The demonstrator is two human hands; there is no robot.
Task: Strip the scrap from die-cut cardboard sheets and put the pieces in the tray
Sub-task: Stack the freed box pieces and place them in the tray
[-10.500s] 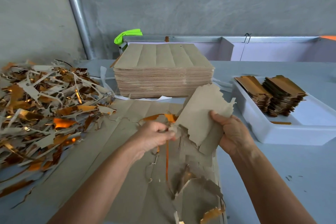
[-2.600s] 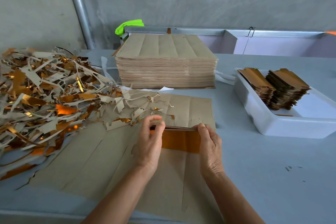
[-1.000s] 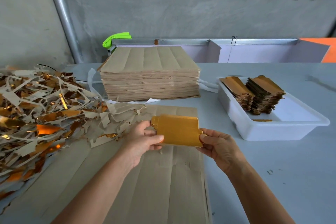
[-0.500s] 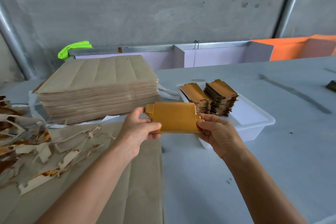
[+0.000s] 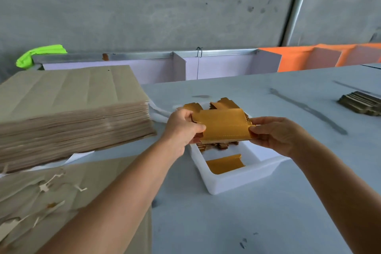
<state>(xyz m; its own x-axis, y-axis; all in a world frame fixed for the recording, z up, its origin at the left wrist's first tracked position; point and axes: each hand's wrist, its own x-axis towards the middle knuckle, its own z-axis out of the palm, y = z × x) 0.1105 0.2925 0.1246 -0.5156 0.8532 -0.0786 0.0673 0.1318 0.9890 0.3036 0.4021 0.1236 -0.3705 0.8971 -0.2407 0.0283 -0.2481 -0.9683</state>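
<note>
Hands, two, pinch one gold piece above one tray.

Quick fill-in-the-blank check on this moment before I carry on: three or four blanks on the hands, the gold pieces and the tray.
1. The gold die-cut pieces are held by ____ hands, the left hand and the right hand.
2. They are held above the ____ tray.
3. The single gold piece lying flat sits at the tray's ____ end.
4. The stack of uncut cardboard sheets stands to the tray's ____.

Missing words: both; white; near; left
</note>
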